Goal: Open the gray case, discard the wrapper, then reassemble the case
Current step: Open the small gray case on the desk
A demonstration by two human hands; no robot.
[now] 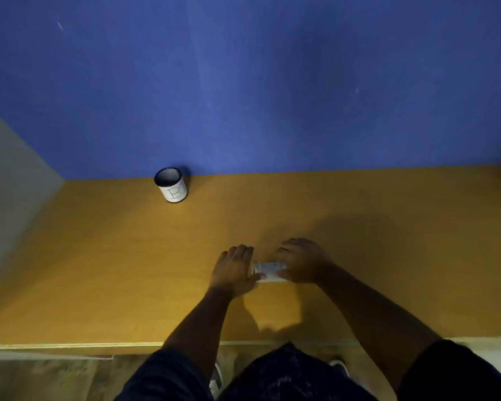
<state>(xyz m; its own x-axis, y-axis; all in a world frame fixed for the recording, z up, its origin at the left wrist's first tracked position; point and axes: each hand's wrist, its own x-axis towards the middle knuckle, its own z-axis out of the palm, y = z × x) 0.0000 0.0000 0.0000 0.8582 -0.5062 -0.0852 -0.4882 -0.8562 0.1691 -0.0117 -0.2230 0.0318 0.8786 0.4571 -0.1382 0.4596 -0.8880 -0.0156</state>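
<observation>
A small gray case (269,270) lies flat on the wooden desk (128,270), between my two hands. My left hand (234,270) rests at its left end, thumb touching the front left corner. My right hand (302,260) covers the case's right end, thumb at the front edge and fingers curled over the far side. Both hands grip the case on the desk. Only the middle of the case shows; whether it is open I cannot tell. No wrapper is visible.
A white cup with a dark rim and a letter B (171,185) stands at the back of the desk against the blue wall (243,82). A gray partition (12,183) bounds the left. The desk's front edge (70,345) lies close to my body.
</observation>
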